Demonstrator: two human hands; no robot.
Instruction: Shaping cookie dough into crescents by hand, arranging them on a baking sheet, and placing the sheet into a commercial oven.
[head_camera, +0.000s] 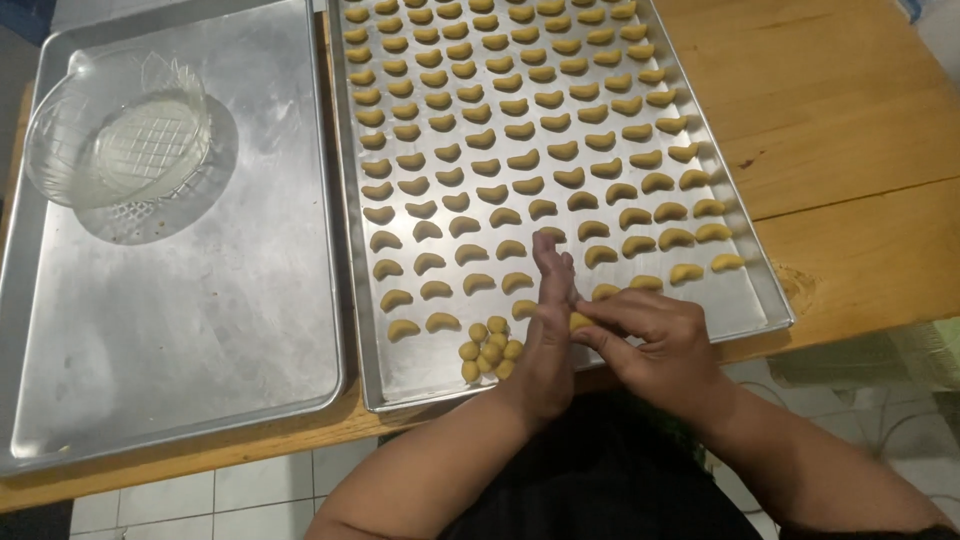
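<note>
At the far left an empty metal tray (180, 300) lies on the wooden worktop (840, 120), its upper and left edges cut off by the frame. A clear cut-glass bowl (118, 135) sits in its top corner, its contents too faint to make out. Just beside it, to the right, a second metal tray (740, 300) carries rows of yellow-brown crescent dough pieces (520, 130); the top rows run out of view. Near its front edge, a small heap of round dough balls (488, 350) lies just left of the hands. The left hand (548, 340) stands on edge above the front of this tray, fingers straight and pointing away, palm turned to the right, so what its palm touches is hidden. The right hand (655, 345) meets it from the right, its fingertips pinching a small dough piece (580, 322) against the left hand; only a sliver of the dough shows between them. Both forearms come up from the bottom edge, over a dark garment. At the far right, below the worktop, a patch of greenish patterned cloth (880, 355) is blurred and hard to identify.
</note>
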